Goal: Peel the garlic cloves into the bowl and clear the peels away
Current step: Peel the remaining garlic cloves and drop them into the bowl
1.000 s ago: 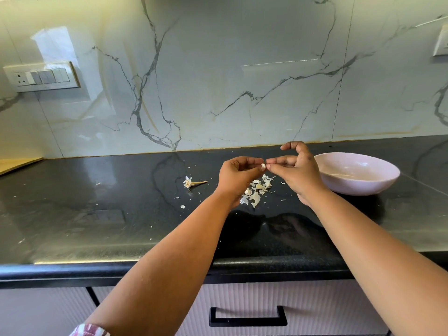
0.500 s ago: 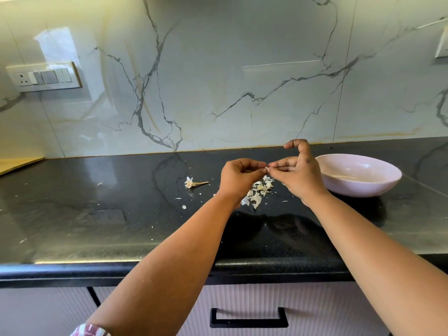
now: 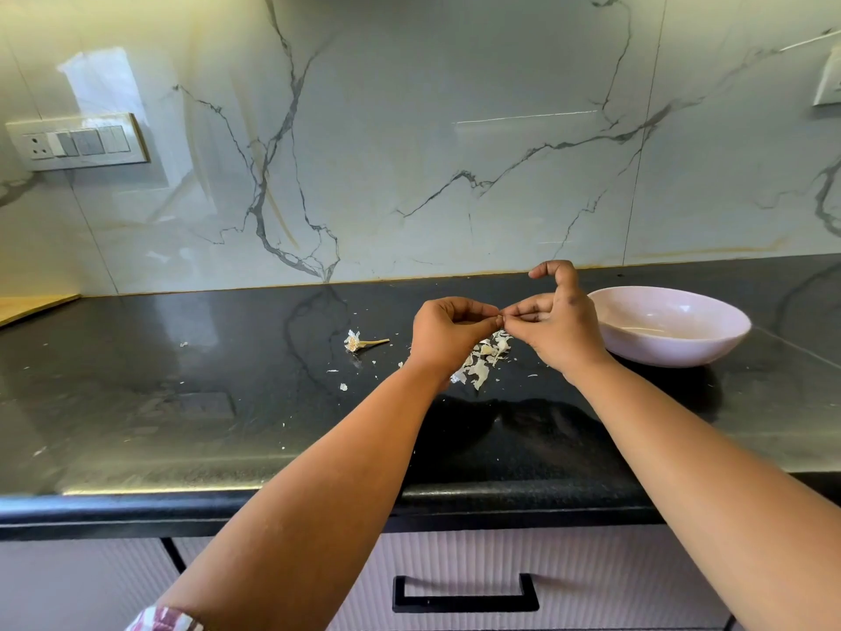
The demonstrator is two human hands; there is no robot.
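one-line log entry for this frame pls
phase: peeling | left hand + right hand: pinching garlic clove between fingertips above counter | peels: piled below hands | bowl: right of hands

**Bare forearms, one patterned sleeve edge**

Two forearms are seen, bare from wrist to near the elbow. No watch, ring, bracelet or glove can be made out on the left hand [image 3: 448, 332] or the right hand [image 3: 557, 327]. On the left arm, at the bottom edge of the view, a sleeve [image 3: 166, 620] is glimpsed, patterned in white and maroon. The nails are too small to be judged.
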